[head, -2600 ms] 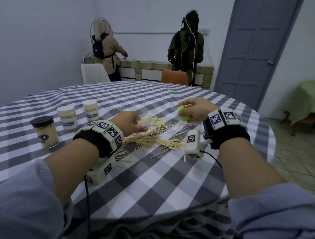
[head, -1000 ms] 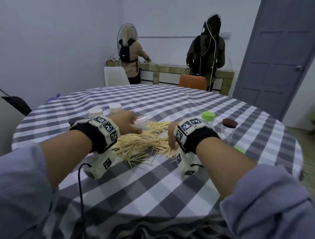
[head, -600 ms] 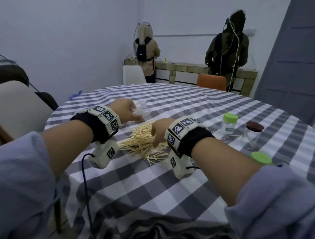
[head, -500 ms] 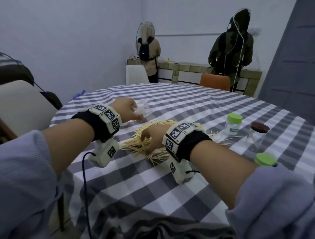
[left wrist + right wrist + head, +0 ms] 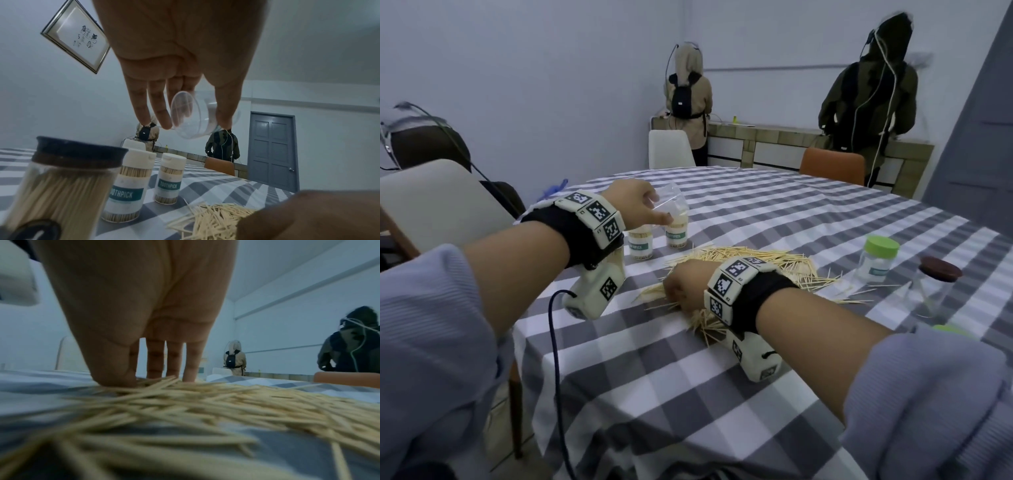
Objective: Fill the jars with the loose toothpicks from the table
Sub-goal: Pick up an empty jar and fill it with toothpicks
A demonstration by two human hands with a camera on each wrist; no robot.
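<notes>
A: Head view first. Where are the toothpicks?

B: The toothpicks (image 5: 739, 270) lie in a loose heap on the checked table (image 5: 688, 359). The right hand (image 5: 685, 289) is down on the heap's near left edge, knuckles up; how its fingers lie I cannot tell from here. The left hand (image 5: 635, 205) is raised above two white-capped jars (image 5: 676, 234), pinching a clear jar (image 5: 671, 209) tilted on its side.

A: Other jars?

B: A green-lidded jar (image 5: 878, 258) and a brown-lidded jar (image 5: 936, 287) stand to the right of the heap, both looking nearly empty.

A: Left wrist view?

B: The left hand (image 5: 180, 56) holds the clear jar (image 5: 193, 116) between thumb and fingertips, its open mouth turned toward the camera, nothing visible inside. Below stand a dark-lidded jar (image 5: 61, 186) packed with sticks and the two white-capped jars (image 5: 129, 186) labelled TOOTHPICK. The heap (image 5: 216, 219) lies at lower right.

A: Right wrist view?

B: The right hand (image 5: 144, 313) points straight down, fingers (image 5: 155, 360) slightly spread and thumb pressed on the toothpicks (image 5: 205, 410). Fingertips touch the heap; nothing is gripped.
</notes>
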